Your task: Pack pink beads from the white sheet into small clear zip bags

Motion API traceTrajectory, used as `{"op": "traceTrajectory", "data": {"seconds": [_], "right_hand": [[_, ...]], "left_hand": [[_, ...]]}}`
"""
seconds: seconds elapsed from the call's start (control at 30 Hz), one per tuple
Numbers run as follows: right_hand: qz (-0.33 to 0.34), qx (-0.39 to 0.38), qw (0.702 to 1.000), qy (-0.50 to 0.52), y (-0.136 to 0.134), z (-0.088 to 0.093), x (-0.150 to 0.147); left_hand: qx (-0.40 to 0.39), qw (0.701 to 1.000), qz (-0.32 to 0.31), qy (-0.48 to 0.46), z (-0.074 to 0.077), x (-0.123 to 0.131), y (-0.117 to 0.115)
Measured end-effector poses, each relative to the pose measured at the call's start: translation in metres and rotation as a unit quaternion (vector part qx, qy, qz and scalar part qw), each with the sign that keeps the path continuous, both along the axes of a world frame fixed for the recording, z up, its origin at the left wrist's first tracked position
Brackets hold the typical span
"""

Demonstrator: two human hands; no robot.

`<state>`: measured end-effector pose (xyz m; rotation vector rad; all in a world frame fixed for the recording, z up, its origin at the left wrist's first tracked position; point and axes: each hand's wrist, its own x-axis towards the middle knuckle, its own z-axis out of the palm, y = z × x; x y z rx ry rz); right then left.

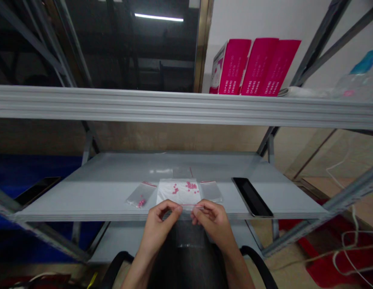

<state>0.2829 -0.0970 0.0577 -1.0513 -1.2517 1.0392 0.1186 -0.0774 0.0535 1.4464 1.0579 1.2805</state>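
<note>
Between my two hands hangs a clear zip bag with a thin red line along its top edge. My left hand pinches the top left corner of this bag, and my right hand pinches the top right. Just beyond, a white sheet lies on the shelf with small pink beads in two loose groups. Left of the sheet is another zip bag with several pink beads inside. To its right lies a flat clear zip bag, and behind it a further clear bag.
A black phone lies on the grey shelf at the right, and a dark flat device at the far left. Pink boxes and a blue-capped bottle stand on the upper shelf. A metal rail crosses above my hands.
</note>
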Motion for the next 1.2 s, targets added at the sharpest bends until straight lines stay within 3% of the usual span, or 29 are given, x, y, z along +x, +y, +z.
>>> {"op": "traceTrajectory", "data": {"seconds": [0.23,0.47,0.6,0.77,1.03,1.2], "right_hand": [[-0.028,0.043,0.997,-0.05,-0.002,0.004,0.005],[0.024,0.041,0.991,-0.125,-0.003,0.005,0.018],[-0.019,0.108,0.979,-0.173,-0.004,0.013,0.016],[0.026,0.177,0.96,-0.217,-0.001,0.026,-0.001],[0.0,0.186,0.962,-0.2,0.001,0.022,-0.005],[-0.001,0.128,0.976,-0.175,0.001,0.019,-0.001]], "left_hand": [[0.016,1.0,0.003,0.009,0.002,-0.006,0.001],[0.057,0.998,0.0,0.037,0.004,-0.015,0.004],[0.096,0.994,0.009,0.061,0.005,-0.015,-0.001],[0.131,0.988,0.014,0.082,0.009,-0.012,-0.006],[0.203,0.97,0.026,0.129,0.013,-0.012,-0.01],[0.219,0.965,0.044,0.136,0.014,-0.011,-0.011]]}}
